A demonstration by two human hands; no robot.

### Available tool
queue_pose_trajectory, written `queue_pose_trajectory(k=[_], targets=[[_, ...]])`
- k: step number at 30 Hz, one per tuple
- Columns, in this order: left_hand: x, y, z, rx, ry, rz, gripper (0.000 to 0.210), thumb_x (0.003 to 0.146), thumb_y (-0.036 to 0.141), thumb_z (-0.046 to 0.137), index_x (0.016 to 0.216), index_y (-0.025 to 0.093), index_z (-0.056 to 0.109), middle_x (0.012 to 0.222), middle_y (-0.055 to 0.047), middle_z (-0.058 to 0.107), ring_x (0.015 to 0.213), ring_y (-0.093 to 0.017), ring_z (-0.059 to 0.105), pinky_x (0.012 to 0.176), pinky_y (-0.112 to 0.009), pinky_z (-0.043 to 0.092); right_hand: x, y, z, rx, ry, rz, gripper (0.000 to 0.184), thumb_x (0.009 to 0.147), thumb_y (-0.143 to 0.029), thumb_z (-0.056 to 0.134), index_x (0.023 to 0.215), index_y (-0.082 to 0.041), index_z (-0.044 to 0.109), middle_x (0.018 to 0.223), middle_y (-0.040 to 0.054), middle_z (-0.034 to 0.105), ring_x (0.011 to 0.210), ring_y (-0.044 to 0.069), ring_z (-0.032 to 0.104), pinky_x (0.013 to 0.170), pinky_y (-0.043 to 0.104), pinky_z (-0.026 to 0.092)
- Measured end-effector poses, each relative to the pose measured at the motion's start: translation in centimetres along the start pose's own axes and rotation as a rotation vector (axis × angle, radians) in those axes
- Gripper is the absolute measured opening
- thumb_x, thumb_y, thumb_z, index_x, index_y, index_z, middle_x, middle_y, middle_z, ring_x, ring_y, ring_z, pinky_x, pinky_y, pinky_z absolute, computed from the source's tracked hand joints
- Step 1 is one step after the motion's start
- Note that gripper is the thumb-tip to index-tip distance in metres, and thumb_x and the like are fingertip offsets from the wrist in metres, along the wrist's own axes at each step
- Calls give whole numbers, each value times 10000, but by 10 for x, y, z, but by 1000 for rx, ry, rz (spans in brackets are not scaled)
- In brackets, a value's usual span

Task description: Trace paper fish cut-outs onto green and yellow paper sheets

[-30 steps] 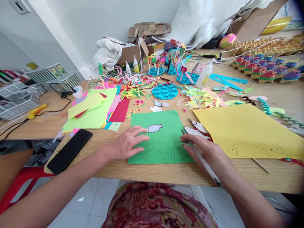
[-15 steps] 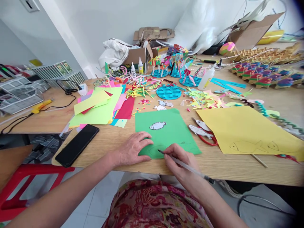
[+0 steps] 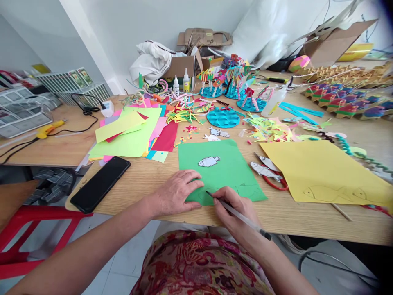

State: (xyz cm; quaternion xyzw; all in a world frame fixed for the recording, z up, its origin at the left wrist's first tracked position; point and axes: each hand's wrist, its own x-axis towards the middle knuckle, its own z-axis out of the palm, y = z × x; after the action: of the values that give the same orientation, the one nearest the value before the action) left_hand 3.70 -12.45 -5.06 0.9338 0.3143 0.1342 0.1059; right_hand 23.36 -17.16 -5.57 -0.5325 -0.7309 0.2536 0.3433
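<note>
Near the front of the desk (image 3: 139, 178), a green paper (image 3: 233, 164) lay flat with a white paper fish (image 3: 209, 161) on it. The left hand (image 3: 181, 190) was spread loose over the paper's front left corner and hid it. The right hand (image 3: 238, 205) pinched a pen (image 3: 250, 223) in its fingers. Its tip was close to the green paper, but it was hard to tell if they touched. Thin, faint fish lines (image 3: 245, 190) showed next to the right hand, which hid some of them. To the right was a yellow paper (image 3: 319, 168) with two drawn fish; one looked blurry, and the sheet ran out of view. Scissors (image 3: 282, 189) with red handles were partly covered by two white cut-out fish (image 3: 265, 171). A thin stick (image 3: 342, 213) poked out from under the yellow paper. Far back, the words on the glue bottles (image 3: 186, 83) were too small to read.
</note>
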Motion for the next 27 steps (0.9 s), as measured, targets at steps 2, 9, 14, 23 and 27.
queue_pose_trajectory(k=[2,9,14,23,27], targets=[[0,0,0,-1,-2,-3,415,787,375,626,1119,146,530,1220,-136,494,1187,-270,426,1016,-433,365,0,0,0,-6,-3,-2,95,798,-223,443,746,-205,519,530,-42,551,437,105,467,421,201,314],[0,0,1,10,1,5,420,785,360,631,1124,134,529,1213,-135,498,1180,-264,429,1016,-420,363,0,0,1,-19,-8,-3,99,791,-216,441,731,-206,518,505,-50,525,415,98,439,412,197,305],[0,0,1,16,4,12,426,790,375,627,1126,132,530,1210,-134,500,1173,-263,433,1016,-418,360,1,-1,1,-11,-6,-24,91,794,-206,447,730,-203,512,493,-59,492,418,96,435,419,194,307],[0,-2,0,5,-6,5,433,796,413,613,1119,136,534,1213,-139,500,1172,-269,438,1000,-424,377,-4,1,-5,52,-43,-51,89,749,-146,439,685,-206,454,493,-82,404,432,84,371,443,194,280],[0,-2,1,1,7,14,431,802,419,605,1119,136,533,1203,-138,504,1170,-269,439,1000,-419,376,-3,-2,-7,76,-65,-45,98,721,-139,422,654,-208,437,488,-79,391,438,88,359,445,201,272]])
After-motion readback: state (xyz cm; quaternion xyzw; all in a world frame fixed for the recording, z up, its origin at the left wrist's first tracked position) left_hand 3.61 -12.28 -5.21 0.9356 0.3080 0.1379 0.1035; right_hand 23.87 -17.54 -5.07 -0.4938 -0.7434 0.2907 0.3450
